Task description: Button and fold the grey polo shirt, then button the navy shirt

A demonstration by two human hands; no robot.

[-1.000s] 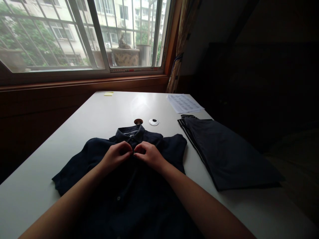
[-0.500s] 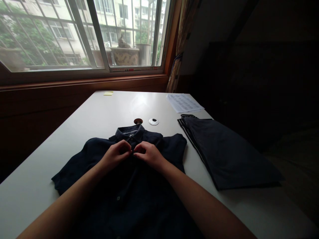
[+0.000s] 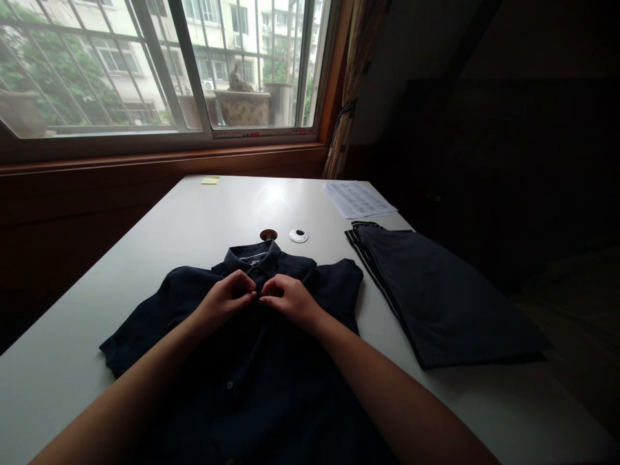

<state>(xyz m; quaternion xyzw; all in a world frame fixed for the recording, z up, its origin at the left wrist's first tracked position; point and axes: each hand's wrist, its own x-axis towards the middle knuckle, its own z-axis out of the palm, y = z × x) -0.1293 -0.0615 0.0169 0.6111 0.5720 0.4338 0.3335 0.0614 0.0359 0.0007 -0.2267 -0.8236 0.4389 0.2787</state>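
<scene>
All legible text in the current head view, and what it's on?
No text is clear enough to quote.
Printed sheets: rows of print, too blurred.
Shirt, inside the collar: small pale mark, too small.
Window frame, bottom rail: red and dark marks, unreadable.

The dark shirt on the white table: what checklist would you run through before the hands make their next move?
1. Dark shirt lies front up, collar towards the window: ok.
2. Left hand pinches at the shirt front, just below the collar: ok.
3. Right hand pinches there too, opposite the left: ok.
4. Something small, such as a button, lies between the fingertips: cannot tell, the fingers and dark cloth hide it.
5. Lower button is in view, not covered by an arm: ok.
6. Folded dark garment lies apart from the shirt, to its right: ok.
</scene>
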